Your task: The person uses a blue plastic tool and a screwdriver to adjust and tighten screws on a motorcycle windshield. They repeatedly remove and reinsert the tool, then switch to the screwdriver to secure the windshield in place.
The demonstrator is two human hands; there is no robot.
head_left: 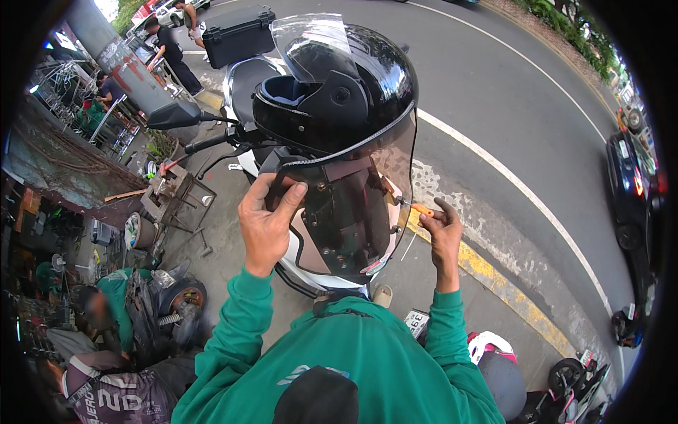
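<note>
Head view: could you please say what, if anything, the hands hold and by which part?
The right hand holds the screwdriver by its orange handle; the left hand pinches the windshield by its left edge.

Both arms [244, 314] bend forward, left fingers [288, 203] pinching, right fingers [448, 212] curled.

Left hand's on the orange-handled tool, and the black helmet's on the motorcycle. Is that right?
Not quite: the head view shows the right hand on the orange-handled tool, not the left hand, which is at the windshield. The black helmet is on the motorcycle, as you said.
</note>
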